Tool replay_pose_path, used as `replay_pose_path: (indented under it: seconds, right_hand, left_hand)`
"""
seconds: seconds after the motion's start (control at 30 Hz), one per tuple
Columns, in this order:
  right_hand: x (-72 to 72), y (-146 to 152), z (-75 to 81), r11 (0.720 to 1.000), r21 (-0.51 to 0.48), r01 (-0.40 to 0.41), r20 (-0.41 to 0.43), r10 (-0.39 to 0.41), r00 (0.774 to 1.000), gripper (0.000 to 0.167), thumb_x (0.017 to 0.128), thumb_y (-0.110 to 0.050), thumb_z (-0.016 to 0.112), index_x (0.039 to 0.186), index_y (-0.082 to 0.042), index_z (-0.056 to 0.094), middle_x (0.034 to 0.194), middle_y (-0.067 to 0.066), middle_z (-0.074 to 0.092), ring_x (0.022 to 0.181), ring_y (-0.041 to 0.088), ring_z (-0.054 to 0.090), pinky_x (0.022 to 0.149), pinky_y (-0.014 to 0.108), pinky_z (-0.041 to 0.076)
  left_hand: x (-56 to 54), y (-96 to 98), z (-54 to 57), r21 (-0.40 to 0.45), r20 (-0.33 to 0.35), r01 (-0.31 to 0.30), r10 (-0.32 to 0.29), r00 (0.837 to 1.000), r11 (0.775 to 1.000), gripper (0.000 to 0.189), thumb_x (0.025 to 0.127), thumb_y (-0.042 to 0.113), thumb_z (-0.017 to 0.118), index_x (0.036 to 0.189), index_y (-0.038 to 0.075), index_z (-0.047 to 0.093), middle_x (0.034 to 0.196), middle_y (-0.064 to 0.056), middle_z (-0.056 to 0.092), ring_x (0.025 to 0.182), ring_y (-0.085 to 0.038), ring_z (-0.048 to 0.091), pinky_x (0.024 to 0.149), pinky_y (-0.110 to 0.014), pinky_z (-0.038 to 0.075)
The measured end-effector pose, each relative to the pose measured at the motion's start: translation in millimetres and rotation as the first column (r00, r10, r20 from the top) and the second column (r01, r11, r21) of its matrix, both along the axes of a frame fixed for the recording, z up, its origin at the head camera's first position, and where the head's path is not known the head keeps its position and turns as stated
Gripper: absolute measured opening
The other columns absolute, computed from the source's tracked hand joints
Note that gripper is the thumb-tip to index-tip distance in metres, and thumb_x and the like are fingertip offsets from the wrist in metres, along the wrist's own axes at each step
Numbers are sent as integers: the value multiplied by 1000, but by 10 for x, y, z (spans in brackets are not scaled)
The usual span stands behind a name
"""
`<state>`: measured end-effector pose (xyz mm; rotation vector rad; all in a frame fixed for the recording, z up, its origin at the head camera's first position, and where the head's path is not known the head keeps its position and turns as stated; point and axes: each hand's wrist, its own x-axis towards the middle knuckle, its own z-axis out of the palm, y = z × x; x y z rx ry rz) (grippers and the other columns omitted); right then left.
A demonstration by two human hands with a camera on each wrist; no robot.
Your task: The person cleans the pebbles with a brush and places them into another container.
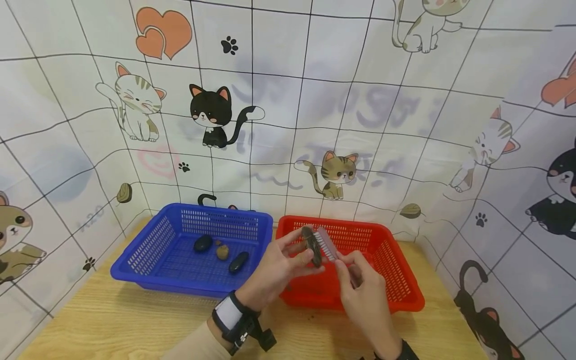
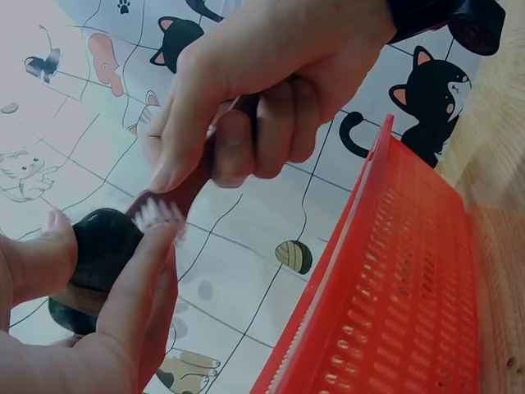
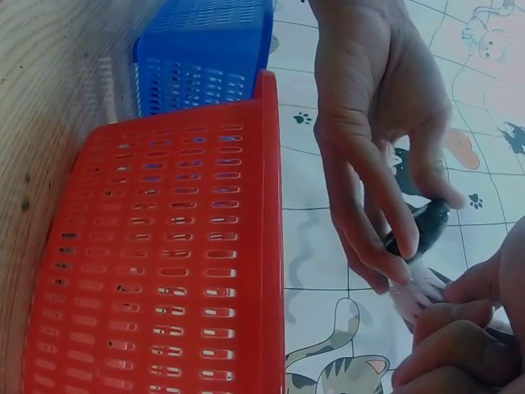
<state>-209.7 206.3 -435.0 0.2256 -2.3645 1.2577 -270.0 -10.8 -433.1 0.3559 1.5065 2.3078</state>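
Over the red basket, my left hand holds a dark, smooth stone between thumb and fingers; a brownish patch shows on it in the left wrist view. My right hand grips the handle of a pinkish brush with pale bristles. Those bristles face the stone and meet its edge or my left fingertips; which, I cannot tell exactly. From the right wrist camera, the stone sits in my left fingers, just above the brush head. My right palm hides part of the handle.
A red plastic basket stands below my hands on a wooden table. Left of it, a blue basket contains two black stones, a tan stone and a small brown piece. A cat-patterned sheet hangs behind.
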Motion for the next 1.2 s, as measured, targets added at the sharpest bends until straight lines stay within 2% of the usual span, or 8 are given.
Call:
replay_pose_path:
  seconds: [0.03,0.23,0.47,0.63,0.83,1.0,1.1,1.2]
  right_hand:
    - [-1,4,5,1000,4,2,14,-2,1000,12,111,-6,79,109,-14,70,75,3,62,54,2,40,47,21,34]
    - [-14,43,25,1000,-4,11,67,-11,998,9,111,-8,79,112,-14,72,87,5,75,52,5,41,47,22,36]
    - [-17,97,53,999,-26,31,52,-30,998,11,111,-6,78,119,-12,74,74,1,59,52,5,44,46,22,37]
    - [-12,121,80,996,-69,61,48,-58,997,16,111,-6,78,126,-12,74,73,5,57,51,7,43,45,23,36]
    - [30,106,73,995,-97,-18,-32,15,999,16,109,-5,81,122,-12,74,110,11,88,56,5,49,46,23,39]
    - [43,58,27,991,-22,-129,-155,124,980,18,106,0,82,117,-10,73,107,13,90,59,-1,47,45,19,40]
    - [29,55,26,996,-1,-91,-162,90,983,20,106,2,82,119,-9,73,116,16,90,57,-2,46,45,18,39]
    - [16,81,51,999,-25,-29,-110,26,994,21,106,1,82,123,-9,72,125,18,89,57,1,53,45,18,39]
  left_hand:
    - [-6,-5,5,6,7,-15,15,1000,1000,76,113,14,76,181,22,43,170,-25,62,139,-46,78,106,-46,71]
    - [-44,-43,31,22,-6,-28,28,1000,999,75,114,13,75,181,24,42,167,-25,65,137,-45,80,107,-47,70]
    - [-56,-75,47,60,-50,40,-37,998,997,75,117,10,68,184,23,37,176,-26,56,140,-40,79,111,-51,68]
    - [-56,-81,59,96,-74,96,-89,993,991,70,119,11,66,182,28,40,177,-22,56,148,-43,74,115,-51,67]
    - [-47,-73,42,107,-75,106,-98,992,989,72,118,8,66,182,31,41,181,-19,53,161,-49,61,116,-50,66]
    - [-43,-31,7,55,-97,143,-138,986,988,80,115,5,70,184,29,38,182,-18,51,160,-42,63,116,-45,66]
    - [-38,-16,4,32,-118,188,-183,976,982,79,115,5,70,183,30,38,180,-20,53,156,-44,67,116,-45,66]
    - [-29,-14,20,25,-129,222,-217,968,975,79,116,7,69,183,32,38,180,-20,53,152,-48,69,116,-46,66]
